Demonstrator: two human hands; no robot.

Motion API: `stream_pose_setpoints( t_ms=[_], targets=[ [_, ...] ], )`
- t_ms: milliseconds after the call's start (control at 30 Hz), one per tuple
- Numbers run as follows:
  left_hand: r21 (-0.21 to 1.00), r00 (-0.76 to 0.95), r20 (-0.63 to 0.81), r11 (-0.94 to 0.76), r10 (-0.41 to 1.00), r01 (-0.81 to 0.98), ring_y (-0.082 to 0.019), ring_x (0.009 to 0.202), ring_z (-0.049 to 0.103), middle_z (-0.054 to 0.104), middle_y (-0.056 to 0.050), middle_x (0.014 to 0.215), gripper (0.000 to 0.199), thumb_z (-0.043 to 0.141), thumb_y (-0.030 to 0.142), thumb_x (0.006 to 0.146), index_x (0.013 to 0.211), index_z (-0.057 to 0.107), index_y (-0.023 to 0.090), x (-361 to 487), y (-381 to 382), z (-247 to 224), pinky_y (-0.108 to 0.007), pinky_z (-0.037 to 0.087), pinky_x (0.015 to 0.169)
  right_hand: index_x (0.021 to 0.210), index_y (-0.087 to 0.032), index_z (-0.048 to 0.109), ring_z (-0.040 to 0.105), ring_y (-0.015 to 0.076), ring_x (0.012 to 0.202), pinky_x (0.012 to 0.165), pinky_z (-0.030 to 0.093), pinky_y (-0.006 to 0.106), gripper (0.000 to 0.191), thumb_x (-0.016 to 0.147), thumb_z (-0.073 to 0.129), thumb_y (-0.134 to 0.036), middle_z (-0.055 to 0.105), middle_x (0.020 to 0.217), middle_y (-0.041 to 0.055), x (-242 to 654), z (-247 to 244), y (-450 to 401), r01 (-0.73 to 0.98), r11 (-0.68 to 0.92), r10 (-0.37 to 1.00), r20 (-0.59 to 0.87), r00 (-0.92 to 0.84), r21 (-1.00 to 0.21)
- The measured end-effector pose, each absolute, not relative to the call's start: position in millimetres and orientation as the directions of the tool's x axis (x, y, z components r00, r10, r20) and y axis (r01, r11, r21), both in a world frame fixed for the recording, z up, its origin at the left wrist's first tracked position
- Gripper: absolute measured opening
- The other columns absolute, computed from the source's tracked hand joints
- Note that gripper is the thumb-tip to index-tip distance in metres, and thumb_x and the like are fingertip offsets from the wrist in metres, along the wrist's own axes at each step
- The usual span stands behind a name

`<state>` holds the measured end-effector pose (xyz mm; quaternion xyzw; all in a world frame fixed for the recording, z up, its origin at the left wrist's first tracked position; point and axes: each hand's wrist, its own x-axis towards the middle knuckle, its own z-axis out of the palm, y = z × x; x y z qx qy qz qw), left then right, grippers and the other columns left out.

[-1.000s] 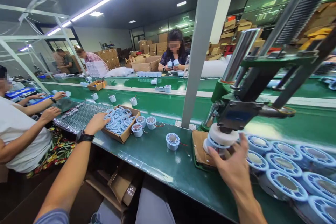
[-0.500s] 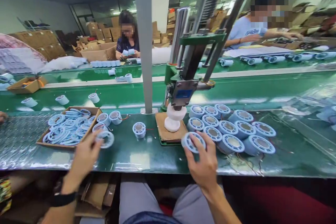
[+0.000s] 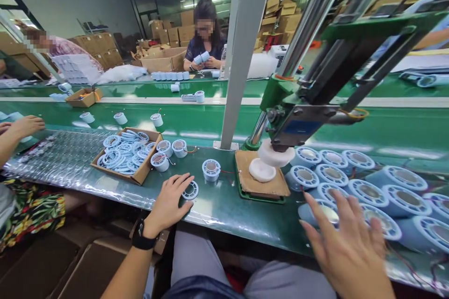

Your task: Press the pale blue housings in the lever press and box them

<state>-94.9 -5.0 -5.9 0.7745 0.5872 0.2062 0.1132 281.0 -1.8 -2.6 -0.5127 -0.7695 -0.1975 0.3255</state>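
Note:
My left hand (image 3: 170, 202) rests at the front of the table with fingers stretched, their tips over the edge of a flat light-blue ring (image 3: 191, 191). That ring lies on the table top between thumb and fingers. On the right, my right hand (image 3: 347, 238) is open with spread fingers above a group of light-blue cylindrical motor housings. It is nearest to one housing (image 3: 324, 214) at the front left of the group and partly hides it. Between my hands stands a green hand press (image 3: 298, 121), its white round head above a white round seat (image 3: 262, 169).
A cardboard tray (image 3: 140, 175) of blue rings stands left, with several wired housings beside it. One more housing (image 3: 211, 170) stands left of the press. A grey post (image 3: 242, 56) rises behind. Another person's hand (image 3: 28, 125) is at the far left; a co-worker sits opposite.
My left hand has brought the ring rightward and it now lies on the table. My right hand has let go of the housing, which stands with the group. The view has turned left.

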Motion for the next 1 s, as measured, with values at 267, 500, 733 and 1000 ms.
stream_pose_setpoints(
  t_ms=[267, 500, 733, 1000],
  targets=[
    [0.482, 0.089, 0.239, -0.198, 0.967, 0.853, -0.030, 0.129, 0.045, 0.053, -0.012, 0.140, 0.078, 0.070, 0.026, 0.079, 0.150, 0.037, 0.023, -88.3, -4.7, -7.3, -0.051, 0.038, 0.109, 0.137, -0.021, 0.053, 0.029, 0.0340, 0.146, 0.112, 0.037, 0.055, 0.060, 0.085, 0.037, 0.004, 0.033, 0.152, 0.0169, 121.6, 34.0, 63.3, 0.640, 0.755, 0.643, 0.355, -0.679, -0.144],
    [0.502, 0.147, 0.200, -0.230, 0.969, 0.833, -0.029, 0.131, 0.047, 0.060, -0.009, 0.136, 0.062, 0.067, 0.016, 0.077, 0.136, 0.054, 0.025, -94.4, -8.4, -4.7, -0.049, 0.037, 0.111, 0.124, -0.018, 0.057, 0.052, 0.0273, 0.125, 0.099, 0.048, 0.045, 0.048, 0.082, 0.046, 0.002, 0.055, 0.134, 0.0123, 133.7, 38.6, 67.9, 0.631, 0.731, 0.677, 0.161, -0.718, -0.260],
    [0.837, -0.087, 0.182, -0.108, 0.979, 0.537, -0.022, 0.107, 0.065, 0.066, -0.008, 0.127, 0.077, 0.069, 0.021, 0.078, 0.147, 0.037, 0.025, -41.8, -20.2, 6.4, -0.040, 0.051, 0.100, 0.136, -0.019, 0.045, 0.062, 0.0215, 0.114, 0.095, 0.054, 0.036, 0.055, 0.084, 0.062, -0.020, 0.061, 0.126, 0.0096, 148.6, -26.8, 12.7, 0.518, 0.537, 0.836, 0.505, -0.217, -0.666],
    [0.624, 0.119, 0.250, -0.254, 0.961, 0.739, -0.028, 0.121, 0.057, 0.062, -0.008, 0.131, 0.074, 0.068, 0.016, 0.077, 0.146, 0.041, 0.026, 4.0, -13.3, 26.3, -0.045, 0.047, 0.104, 0.144, -0.016, 0.037, 0.067, 0.0218, 0.102, 0.088, 0.057, 0.035, 0.067, 0.086, 0.066, -0.033, 0.064, 0.118, 0.0130, 125.7, -44.7, -2.7, 0.484, 0.485, 0.824, 0.566, 0.028, -0.729]
  ],
)
